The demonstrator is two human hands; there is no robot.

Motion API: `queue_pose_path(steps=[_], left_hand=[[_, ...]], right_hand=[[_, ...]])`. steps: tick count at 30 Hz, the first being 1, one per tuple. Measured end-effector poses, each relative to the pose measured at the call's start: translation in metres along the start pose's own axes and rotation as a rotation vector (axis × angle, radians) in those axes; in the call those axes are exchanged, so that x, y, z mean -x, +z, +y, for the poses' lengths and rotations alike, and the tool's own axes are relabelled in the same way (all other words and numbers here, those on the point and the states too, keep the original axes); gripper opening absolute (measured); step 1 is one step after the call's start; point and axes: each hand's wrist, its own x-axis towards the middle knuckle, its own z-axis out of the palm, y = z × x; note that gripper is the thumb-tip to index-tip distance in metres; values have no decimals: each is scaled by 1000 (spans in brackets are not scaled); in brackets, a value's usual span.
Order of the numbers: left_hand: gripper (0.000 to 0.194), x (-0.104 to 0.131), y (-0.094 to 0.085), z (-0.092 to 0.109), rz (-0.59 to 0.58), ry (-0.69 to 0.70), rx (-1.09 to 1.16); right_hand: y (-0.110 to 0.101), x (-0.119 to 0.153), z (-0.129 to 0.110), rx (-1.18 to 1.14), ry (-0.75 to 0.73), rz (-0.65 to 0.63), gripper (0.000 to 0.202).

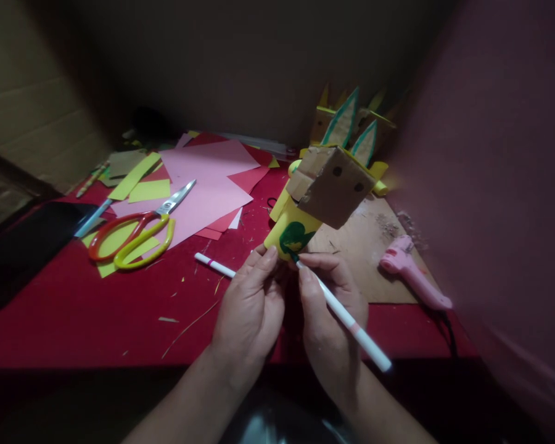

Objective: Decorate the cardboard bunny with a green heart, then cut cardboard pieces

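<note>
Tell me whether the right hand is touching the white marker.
Touching. The head view shows the right hand gripping the white marker near its tip, its barrel held between thumb and fingers.

One pair of scissors [136, 237], two hands [254, 296].

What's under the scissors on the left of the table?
Under the scissors: pink paper by the blades, yellow-green paper showing through the handle loops. Spots directly beneath the metal and handles are covered; can't tell what the sheets hide.

No readable text, labels, numbers or signs anywhere
</note>
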Motion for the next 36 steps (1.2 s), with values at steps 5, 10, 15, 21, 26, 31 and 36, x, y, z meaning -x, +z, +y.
queue_pose_path(steps=[5, 10, 15, 21, 26, 31, 36], left_hand=[[22, 1, 0, 0, 3, 2, 9], [26, 1, 2, 2, 8, -22, 22], [26, 2, 5, 3, 30, -35, 31], [26, 2, 3, 2, 10, -34, 36], [23, 1, 4, 2, 42, -35, 24], [21, 0, 4, 3, 43, -30, 16], [14, 0, 3, 5, 13, -39, 7]], right_hand=[[2, -1, 1, -24, -21, -6, 7], [2, 0, 0, -35, -30, -41, 8], [1, 0, 0, -4, -24, 6, 7], [2, -1, -1, -36, -23, -29, 7], [4, -2, -2, -38, -22, -39, 8], [-3, 1, 2, -35, 1, -34, 7], [-12, 2, -1, -134, -74, -25, 12]])
